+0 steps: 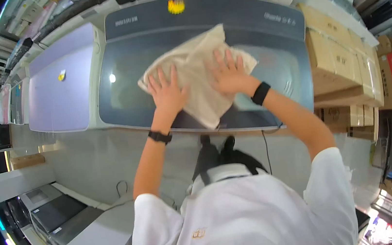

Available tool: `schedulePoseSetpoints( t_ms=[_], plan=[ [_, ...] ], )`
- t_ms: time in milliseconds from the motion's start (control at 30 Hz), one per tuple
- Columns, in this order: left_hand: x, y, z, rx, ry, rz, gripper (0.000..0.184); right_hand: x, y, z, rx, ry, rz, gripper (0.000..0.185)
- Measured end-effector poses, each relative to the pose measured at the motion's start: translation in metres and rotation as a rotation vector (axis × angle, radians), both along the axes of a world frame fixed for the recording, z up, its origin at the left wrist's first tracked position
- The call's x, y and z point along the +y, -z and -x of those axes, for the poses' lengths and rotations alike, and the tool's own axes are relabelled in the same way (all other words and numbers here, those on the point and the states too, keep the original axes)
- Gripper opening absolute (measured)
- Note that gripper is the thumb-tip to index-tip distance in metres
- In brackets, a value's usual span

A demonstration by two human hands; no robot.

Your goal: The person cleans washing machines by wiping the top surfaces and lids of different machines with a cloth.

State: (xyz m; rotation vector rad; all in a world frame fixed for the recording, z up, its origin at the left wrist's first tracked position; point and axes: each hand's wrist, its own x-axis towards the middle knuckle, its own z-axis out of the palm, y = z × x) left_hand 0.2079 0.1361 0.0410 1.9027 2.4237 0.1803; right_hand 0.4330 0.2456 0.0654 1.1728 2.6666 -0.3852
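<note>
A beige cloth (198,80) lies spread over the dark glossy lid (128,47) of a large appliance. My left hand (168,92) rests on the cloth's left part with its fingers spread. On the right part of the cloth, my right hand (231,74) presses flat, fingers apart. Both wrists wear black bands. Near the lid's top edge is a yellow sticker (176,6). To the right of the cloth, the lid shows a hazy, lighter patch.
A lilac-lidded appliance (61,85) stands at the left. Cardboard boxes (337,56) are stacked against the right side. A black cable (267,153) hangs down to the floor. More appliances (60,212) are at the lower left.
</note>
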Motion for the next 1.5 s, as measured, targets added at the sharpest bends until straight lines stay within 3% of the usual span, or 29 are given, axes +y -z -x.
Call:
schedulePoseSetpoints(
  t_ms=[100, 200, 400, 600, 800, 1000, 1100, 1167, 1267, 1367, 1500],
  plan=[
    [-0.014, 0.015, 0.006, 0.019, 0.089, -0.149, 0.082, -0.036, 0.014, 0.009, 0.049, -0.061, -0.113, 0.084],
    [-0.05, 0.009, -0.003, -0.019, 0.141, -0.137, 0.08, -0.082, 0.011, -0.001, 0.146, -0.103, -0.174, 0.083],
    [-0.072, 0.001, -0.009, -0.052, 0.194, -0.091, 0.08, -0.123, 0.01, -0.001, 0.343, 0.056, -0.259, 0.075],
    [-0.063, 0.001, -0.007, -0.045, 0.236, -0.088, 0.084, -0.13, 0.013, 0.01, 0.367, 0.139, -0.309, 0.067],
    [-0.078, 0.008, -0.006, -0.113, 0.209, -0.189, 0.079, -0.163, 0.019, 0.027, 0.281, 0.375, -0.388, 0.064],
    [-0.126, 0.003, -0.003, -0.153, 0.029, -0.201, 0.07, -0.173, 0.018, 0.03, 0.153, 0.226, -0.32, 0.071],
    [-0.125, 0.013, 0.034, -0.082, -0.131, -0.214, 0.062, -0.164, 0.026, 0.071, 0.282, 0.122, -0.336, 0.074],
    [-0.125, 0.026, 0.07, -0.002, -0.266, -0.299, 0.057, -0.165, 0.032, 0.112, 0.354, 0.073, -0.386, 0.075],
    [-0.131, 0.053, 0.113, -0.114, -0.458, -0.569, 0.056, -0.173, 0.037, 0.158, 0.476, -0.028, -0.383, 0.072],
    [-0.131, 0.077, 0.101, -0.439, -0.541, -0.912, 0.056, -0.182, 0.035, 0.167, 0.511, -0.172, -0.347, 0.066],
    [-0.148, 0.079, 0.039, -0.271, -0.495, -0.715, 0.052, -0.178, 0.044, 0.124, 0.43, -0.299, -0.404, 0.065]
  ],
)
